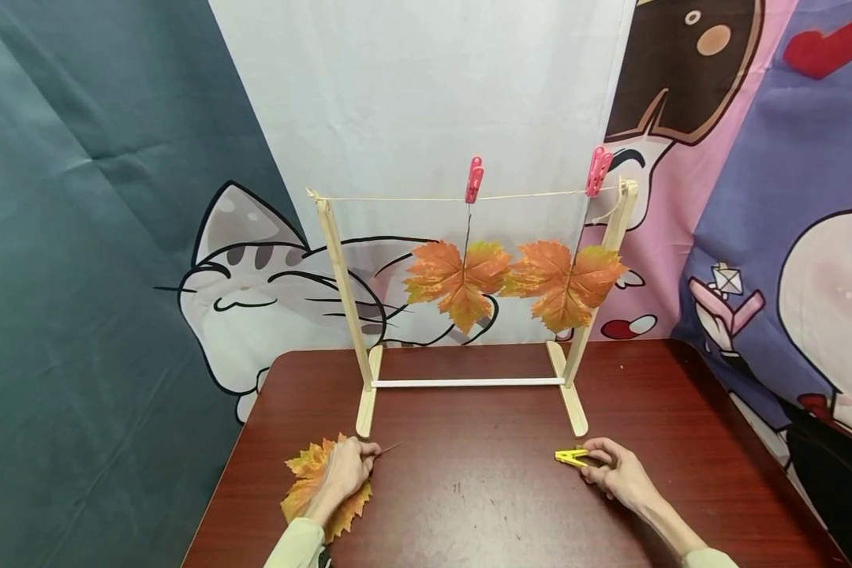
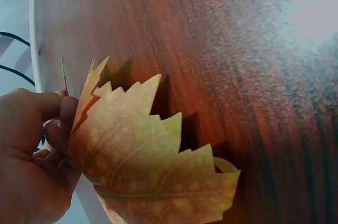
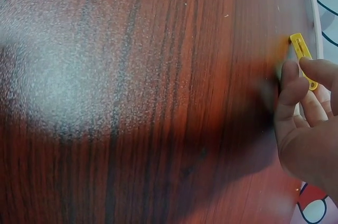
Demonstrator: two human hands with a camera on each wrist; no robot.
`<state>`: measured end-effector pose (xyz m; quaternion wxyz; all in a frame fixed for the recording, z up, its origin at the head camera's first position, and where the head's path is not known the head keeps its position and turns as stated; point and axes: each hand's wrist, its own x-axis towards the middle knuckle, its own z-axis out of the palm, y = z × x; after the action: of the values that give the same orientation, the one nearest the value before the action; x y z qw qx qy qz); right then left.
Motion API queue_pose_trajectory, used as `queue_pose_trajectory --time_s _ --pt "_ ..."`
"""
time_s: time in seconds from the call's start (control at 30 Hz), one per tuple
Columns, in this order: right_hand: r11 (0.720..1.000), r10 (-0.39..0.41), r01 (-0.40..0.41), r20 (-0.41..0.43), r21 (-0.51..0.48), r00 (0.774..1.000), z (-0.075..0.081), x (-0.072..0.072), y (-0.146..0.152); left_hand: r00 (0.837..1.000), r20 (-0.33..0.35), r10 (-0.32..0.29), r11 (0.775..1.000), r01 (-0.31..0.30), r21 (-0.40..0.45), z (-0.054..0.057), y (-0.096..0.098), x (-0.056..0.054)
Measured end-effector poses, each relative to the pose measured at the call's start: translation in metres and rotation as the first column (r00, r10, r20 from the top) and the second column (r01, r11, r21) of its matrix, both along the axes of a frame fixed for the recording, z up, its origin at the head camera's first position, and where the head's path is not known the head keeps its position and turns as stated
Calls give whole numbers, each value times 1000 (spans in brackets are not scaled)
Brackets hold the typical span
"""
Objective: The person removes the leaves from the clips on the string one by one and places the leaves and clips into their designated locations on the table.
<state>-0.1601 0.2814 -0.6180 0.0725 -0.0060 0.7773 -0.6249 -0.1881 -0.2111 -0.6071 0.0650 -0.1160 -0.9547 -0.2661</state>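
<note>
My left hand (image 1: 345,472) pinches the thin stem of an orange and yellow maple leaf (image 1: 300,491) between thumb and finger, at the table's left. In the left wrist view the leaf (image 2: 142,150) spreads beside the palm, its stem tip (image 2: 64,71) poking out past the fingers. On the right, my right hand (image 1: 621,476) holds a yellow clothespin (image 1: 570,456) by one end, just above the table. The right wrist view shows the clothespin (image 3: 302,55) between thumb and fingers.
A wooden stand (image 1: 344,292) with a string (image 1: 397,199) across its top stands at the back of the brown table (image 1: 468,497). Two pink clothespins (image 1: 474,180) on the string hold two maple leaves (image 1: 461,282) by their stems. Cartoon-printed curtain (image 1: 426,95) hangs behind.
</note>
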Motion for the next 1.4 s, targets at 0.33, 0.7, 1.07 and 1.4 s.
queue_pose_trajectory --time_s 0.33,0.7,1.07,1.4 --pt "974 -117 126 -56 188 992 -3 3 -9 1000 3 -22 1000 22 -12 -3 -2 3" --pt "892 -73 192 -289 408 955 -13 13 -17 990 -140 22 997 -32 -72 17 1 12" --pt "854 153 158 -529 496 835 73 -9 -29 981 -195 -22 971 68 231 87 41 -5" --pt "905 309 17 -683 426 662 258 -73 -67 961 -274 -23 827 173 535 201 97 -62"
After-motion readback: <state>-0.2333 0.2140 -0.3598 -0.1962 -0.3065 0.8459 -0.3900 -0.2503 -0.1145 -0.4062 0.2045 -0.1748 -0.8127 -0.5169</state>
